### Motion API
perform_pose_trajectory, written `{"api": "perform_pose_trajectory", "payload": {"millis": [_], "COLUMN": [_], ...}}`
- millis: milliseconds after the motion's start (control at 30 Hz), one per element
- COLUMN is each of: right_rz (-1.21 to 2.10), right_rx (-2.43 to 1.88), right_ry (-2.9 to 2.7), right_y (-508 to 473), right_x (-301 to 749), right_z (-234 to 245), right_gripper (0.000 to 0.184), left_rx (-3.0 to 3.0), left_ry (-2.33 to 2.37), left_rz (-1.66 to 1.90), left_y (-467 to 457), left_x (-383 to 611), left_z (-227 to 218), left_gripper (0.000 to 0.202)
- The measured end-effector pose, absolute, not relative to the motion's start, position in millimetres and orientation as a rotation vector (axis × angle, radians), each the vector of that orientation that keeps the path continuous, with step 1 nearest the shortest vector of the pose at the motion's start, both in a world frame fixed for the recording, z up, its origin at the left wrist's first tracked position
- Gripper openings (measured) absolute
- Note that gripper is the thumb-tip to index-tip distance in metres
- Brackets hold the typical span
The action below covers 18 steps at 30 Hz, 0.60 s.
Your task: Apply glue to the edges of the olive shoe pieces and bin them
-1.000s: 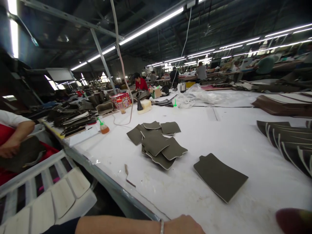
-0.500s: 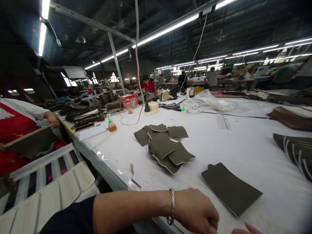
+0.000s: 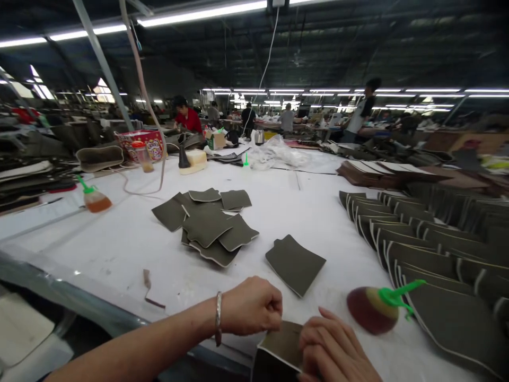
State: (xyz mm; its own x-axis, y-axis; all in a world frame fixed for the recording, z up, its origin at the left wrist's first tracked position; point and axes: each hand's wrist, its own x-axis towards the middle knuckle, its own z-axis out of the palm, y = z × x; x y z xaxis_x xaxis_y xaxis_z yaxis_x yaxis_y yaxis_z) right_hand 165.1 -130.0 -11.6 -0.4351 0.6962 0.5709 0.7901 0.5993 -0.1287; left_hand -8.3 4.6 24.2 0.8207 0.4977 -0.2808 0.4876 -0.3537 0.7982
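A dark olive leather-like piece [image 3: 287,342] with a pale cut edge lies bent at the near table edge, its front part turned downward. My left hand [image 3: 252,305], wearing a silver bracelet on the wrist, is closed in a pinch at its upper left corner. Over its right side lie the bent fingers of my right hand [image 3: 338,347], gripping it; the thumb is hidden. Just beyond my hands, a single flat olive piece [image 3: 296,264] rests on the table. Right of my right hand, a squeeze bottle [image 3: 374,310] with a green nozzle holds dark reddish liquid.
A loose pile of olive pieces [image 3: 207,223] lies mid-table. Overlapping rows of similar pieces [image 3: 433,254] fill the right side. Another green-nozzled bottle [image 3: 95,199] stands left, near a hanging hose [image 3: 145,90]. A narrow scrap [image 3: 148,286] lies near the front edge. Other people work farther back.
The view has swung right, bringing the rows of pieces and the dark bottle into sight. Both hands now show higher in the picture, with the bent piece between them visible.
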Motion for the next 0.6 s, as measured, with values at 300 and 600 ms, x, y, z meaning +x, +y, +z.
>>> {"api": "perform_pose_trajectory", "payload": {"millis": [300, 600], "right_rz": [-0.039, 0.249], "right_rx": [-1.276, -1.332], "right_ry": [-2.209, -2.243], "right_y": [-127.6, -129.4], "right_x": [159.4, 155.4], "right_z": [-19.0, 0.4], "right_gripper": [0.011, 0.016], "left_rx": [1.653, 1.782], "left_ry": [0.526, 0.575], "left_rz": [-0.048, -0.074], "left_y": [2.1, 3.8], "left_x": [-16.2, -20.8], "left_z": [4.3, 23.1], "left_gripper": [0.03, 0.014]}}
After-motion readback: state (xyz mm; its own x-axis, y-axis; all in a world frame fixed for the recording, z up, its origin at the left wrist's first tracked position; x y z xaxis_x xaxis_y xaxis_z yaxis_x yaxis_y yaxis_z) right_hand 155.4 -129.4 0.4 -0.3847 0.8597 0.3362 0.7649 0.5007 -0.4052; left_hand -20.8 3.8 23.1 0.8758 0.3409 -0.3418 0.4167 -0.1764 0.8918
